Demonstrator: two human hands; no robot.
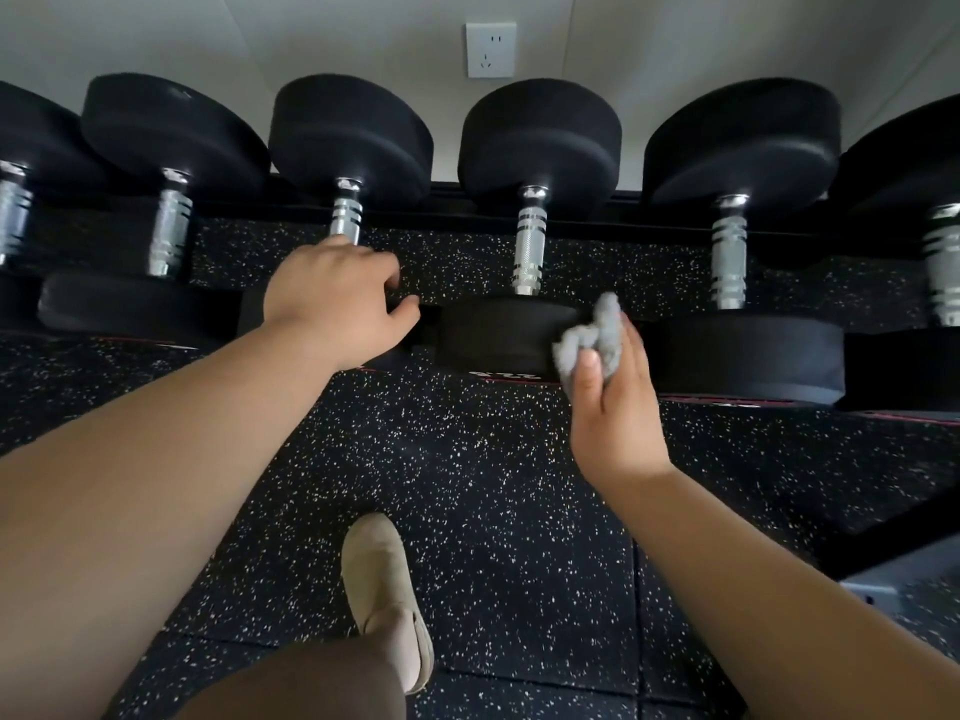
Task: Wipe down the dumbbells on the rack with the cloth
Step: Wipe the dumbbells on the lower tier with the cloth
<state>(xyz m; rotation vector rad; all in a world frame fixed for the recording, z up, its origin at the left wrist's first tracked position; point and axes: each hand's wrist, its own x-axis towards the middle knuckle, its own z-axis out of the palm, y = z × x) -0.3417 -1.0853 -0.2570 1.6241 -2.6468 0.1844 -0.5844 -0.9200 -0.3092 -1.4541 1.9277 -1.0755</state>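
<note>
Dumbbells (171,132) sit in a row across the rack (631,207), six in view, with black heads, chrome handles and far heads toward the wall (675,33). Left end of rack: two and a bit dumbbells, no grip on them. Left grip (332,298) lies over the third dumbbell (350,132), covering the lower end of its handle (347,218) and part of the near head. Its fingers curl down on the far side and the thumb sticks out right. Cannot tell if it clasps the handle or only rests there. Middle of rack: fourth dumbbell (540,132), handle bare. Right grip (613,407) pinches a bunched grey cloth (592,340), thumb pressing the wad into the fingers. The cloth is at the right edge of that dumbbell's near head (498,335); contact with the rubber is not certain. Right end of rack: two more dumbbells, no grip near. Off the rack: socket (491,49) on the wall above, speckled floor (493,485) below, one shoe (384,589) near bottom centre.

Progress, judged: mid-task. No wet marks or dust lines show, so which dumbbells are done is unreadable. Cloth is at the fourth, so wiping looks to be around the middle. If the order runs left to right, the right-end pair and this one's handle remain.
</note>
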